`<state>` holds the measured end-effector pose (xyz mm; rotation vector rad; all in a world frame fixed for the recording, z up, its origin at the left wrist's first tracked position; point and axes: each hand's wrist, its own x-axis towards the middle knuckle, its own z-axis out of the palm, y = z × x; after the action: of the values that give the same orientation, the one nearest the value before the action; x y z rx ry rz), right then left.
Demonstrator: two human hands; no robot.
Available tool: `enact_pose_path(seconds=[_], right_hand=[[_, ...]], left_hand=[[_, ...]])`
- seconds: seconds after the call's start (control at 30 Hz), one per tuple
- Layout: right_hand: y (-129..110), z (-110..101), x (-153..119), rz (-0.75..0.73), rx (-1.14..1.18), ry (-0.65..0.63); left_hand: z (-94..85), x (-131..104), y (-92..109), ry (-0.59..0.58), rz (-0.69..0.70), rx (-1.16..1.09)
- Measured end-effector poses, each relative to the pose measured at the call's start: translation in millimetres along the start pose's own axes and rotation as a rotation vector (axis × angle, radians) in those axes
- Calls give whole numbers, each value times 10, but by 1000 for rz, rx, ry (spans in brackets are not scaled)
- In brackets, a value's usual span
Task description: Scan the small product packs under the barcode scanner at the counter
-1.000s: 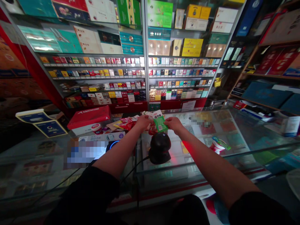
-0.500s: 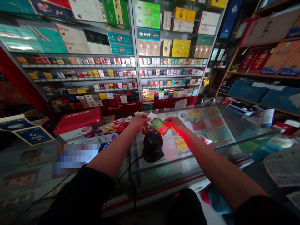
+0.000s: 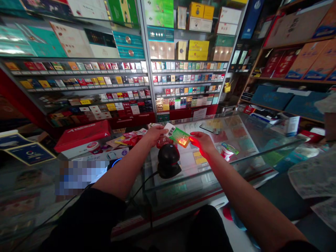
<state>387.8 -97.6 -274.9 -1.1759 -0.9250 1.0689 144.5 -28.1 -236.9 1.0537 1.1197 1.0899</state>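
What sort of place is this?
Probably a small shop, perhaps a tobacconist's: there are shelves lined with small packs, a glass-topped display counter, and a black scanner-like device beside a green-and-white packet lit partly red.

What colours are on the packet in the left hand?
The packet is white and green, with a red-orange glow at one end; best seen in the head view.

Clock centred on domed black scanner (image 3: 168, 155). At 12–1, green-and-white plastic packet (image 3: 178, 136), gripped by left hand (image 3: 155, 134), bars the way. At 10, heap of red-and-yellow wrapped packets (image 3: 133, 138). At 7–8, thin black cable (image 3: 143, 184). Passage at 3: glass countertop (image 3: 189, 164) strip, bounded by right forearm (image 3: 232, 182).
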Motion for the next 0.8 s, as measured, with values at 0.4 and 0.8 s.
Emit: enact_pose_path(seconds=[0.4,0.8], right_hand=[[-23,-64,-342,-91,103,62],[79,-62,-469,-136,0,88]], left_hand=[[126,-16,8,-75,55,35],[175,17,-111,-78,-4,90]])
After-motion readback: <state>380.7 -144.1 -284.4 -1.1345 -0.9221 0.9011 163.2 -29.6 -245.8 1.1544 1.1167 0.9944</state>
